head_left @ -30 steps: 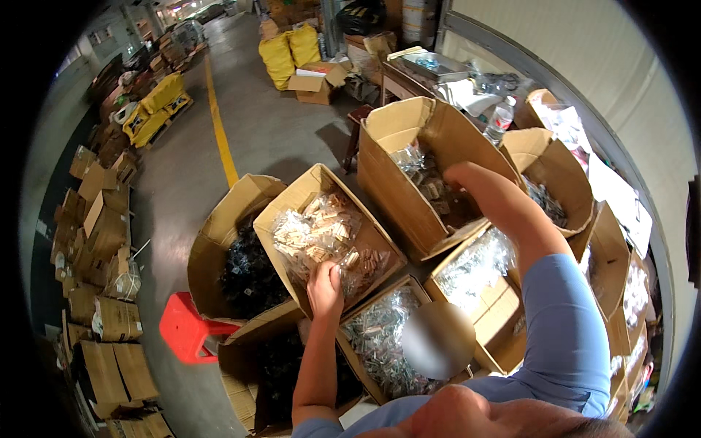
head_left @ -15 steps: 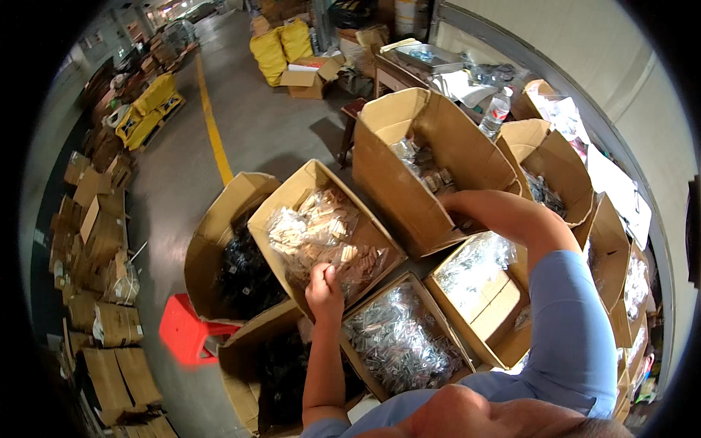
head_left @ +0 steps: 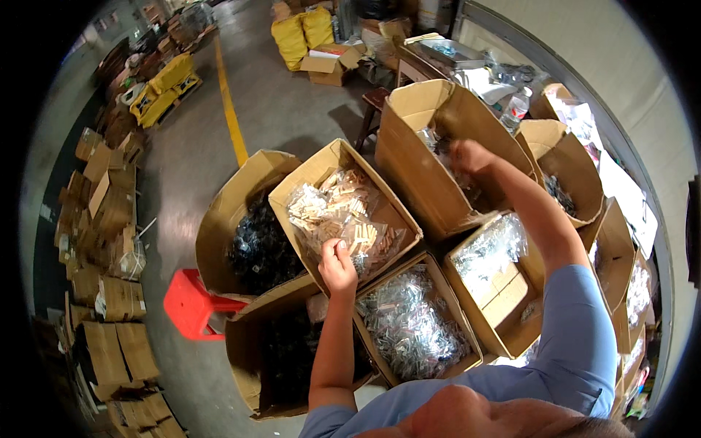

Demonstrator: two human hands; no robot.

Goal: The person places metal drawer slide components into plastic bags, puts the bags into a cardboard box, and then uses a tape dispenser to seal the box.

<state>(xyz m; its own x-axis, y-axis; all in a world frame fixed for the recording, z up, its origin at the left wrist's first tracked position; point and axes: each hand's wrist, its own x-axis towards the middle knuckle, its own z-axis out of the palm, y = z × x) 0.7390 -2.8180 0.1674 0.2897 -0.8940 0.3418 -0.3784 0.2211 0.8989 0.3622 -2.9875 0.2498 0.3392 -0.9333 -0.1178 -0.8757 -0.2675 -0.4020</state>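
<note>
The left hand (head_left: pixel 338 269) has its thumb and fingers drawn together, and it appears to pinch the near edge of a clear plastic bag (head_left: pixel 363 237) filled with small, pale wooden dowels; this bag lies just ahead of the fingers, inside the shallow cardboard carton (head_left: pixel 400 206), and more bags of such dowels (head_left: pixel 337 191) lie just beyond it. The right hand (head_left: pixel 473 157) is farther ahead and to the right of the left one, within the tall cardboard carton (head_left: pixel 409 157); it is blurred, so I cannot tell how far its fingers are open, or whether it has hold of something; small plastic packets (head_left: pixel 429 137) lie to the left of it.

As I judge, the bag will be rather light; its film should be thin, soft and somewhat slippery, while the dowels inside are stiff and can slide over each other, so the weight may shift to one end; the dowels look not fragile, but the film could tear at their ends. A good hold would be on the gathered loose film at the edge nearest to the left hand, with the thumb above and the fingers below.
</note>
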